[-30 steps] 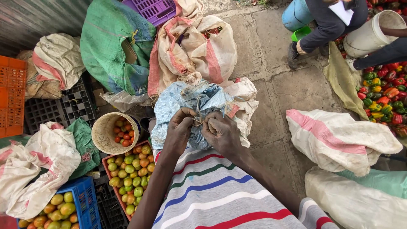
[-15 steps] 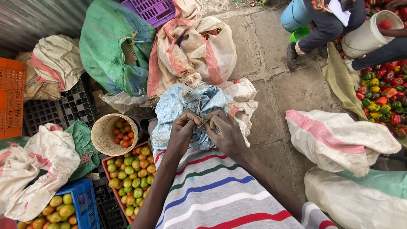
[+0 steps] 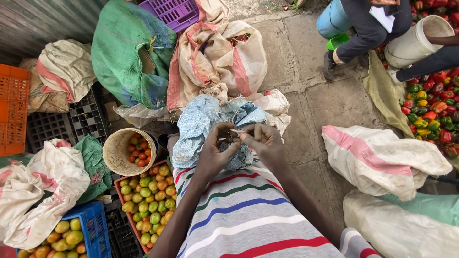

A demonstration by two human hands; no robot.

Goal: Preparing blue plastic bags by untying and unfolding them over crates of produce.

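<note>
Two bare hands at the bunched mouth of a light blue woven sack [image 3: 201, 119], close in front of a striped shirt [image 3: 239, 215]. Thumb and forefinger of the left hand [image 3: 215, 148] pinched on a thin pale string [image 3: 234, 131], other fingers curled in. Same pinch from the right hand [image 3: 265, 143] on the far end, other fingers loosely bent. Short run of string between the fingertips, just above the sack neck.

Judged as knot work at the tie of the sack mouth; cannot tell from this view whether tightening or loosening. Next move calls for a firm pinch on both ends, fine finger work right at the knot, and the sack steadied against the body.

Underfoot, grey paved stone ground [image 3: 306, 95], outdoors by the look of it. To the left, a beige round bucket [image 3: 114, 153] of red tomatoes, touching a red plastic crate [image 3: 118, 188] of green and yellow tomatoes, and near it a blue plastic crate [image 3: 98, 224] with more. Beyond the sack, a green woven sack [image 3: 124, 52] beside a white sack with pink stripes [image 3: 224, 52]. Far right, a heap of red, green and yellow peppers [image 3: 430, 110], with another person crouching [image 3: 368, 28] by a white bucket [image 3: 411, 43].
</note>
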